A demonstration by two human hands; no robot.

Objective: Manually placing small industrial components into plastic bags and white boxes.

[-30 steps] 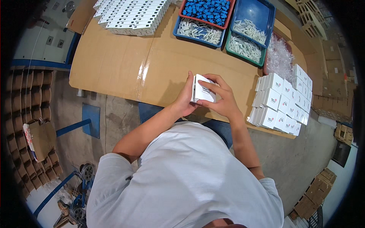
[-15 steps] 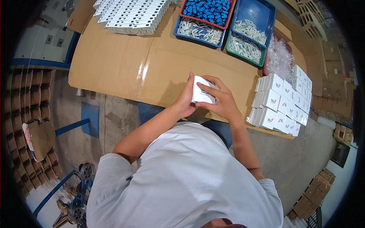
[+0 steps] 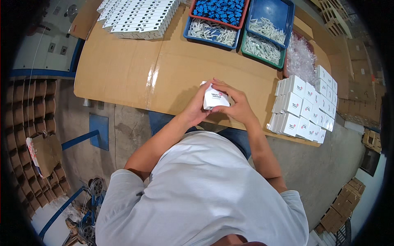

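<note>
A small white box [image 3: 216, 99] with dark and red print is between my two hands, just over the near edge of the cardboard-covered table [image 3: 123, 78]. My left hand [image 3: 198, 107] is wrapped along the box's left side. From the right, my right hand [image 3: 239, 104] grips it with the thumb at the near edge and the fingers over the far edge. The printed face is turned up toward me. To the right, many like white boxes [image 3: 301, 108] stand stacked at the table's right end.
Flat white cartons [image 3: 137, 18] are piled at the far left. Along the back sit a red tray [image 3: 217, 14] of blue parts, a blue tray [image 3: 211, 33] and a green tray [image 3: 262, 53] of pale slim pieces, and a bin of clear plastic wrap [image 3: 299, 59].
My right fingers have moved from across the box's face to its far edge, so more of the print shows. The box has tilted slightly in my hands.
</note>
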